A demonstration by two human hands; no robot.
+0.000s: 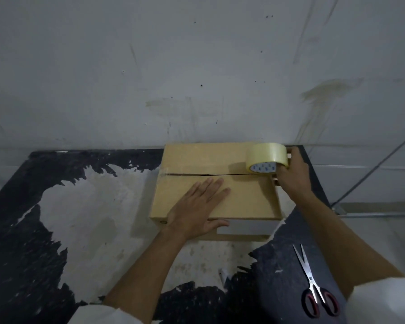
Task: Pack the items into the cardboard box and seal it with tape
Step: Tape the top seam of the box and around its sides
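**At the far edge: tape crosses the box seam**

Against the far edge of the worktop (91, 206), toward its right corner, sits the box (211, 160) with its flaps closed and meeting along a seam that runs left to right. Whatever was packed is hidden inside. The left hand (197, 206) lies flat on the near flap, fingers straight and together, the thumb hooked over the front edge; pressing there most likely keeps the flaps level and stops the box sliding while the tape is pulled.

The right hand (292, 176) holds the tape roll (267, 157) at the right end of the seam, fingers curled around and through its core. A clear strip seems to run along the seam from the left side of the box to the roll, though it is faint. One gap in the seam shows dark near the middle, so the strip probably needs pressing down there.

Scissors (313, 291) lie shut near the front right corner, well apart from the box, within reach of the right hand for the cut.
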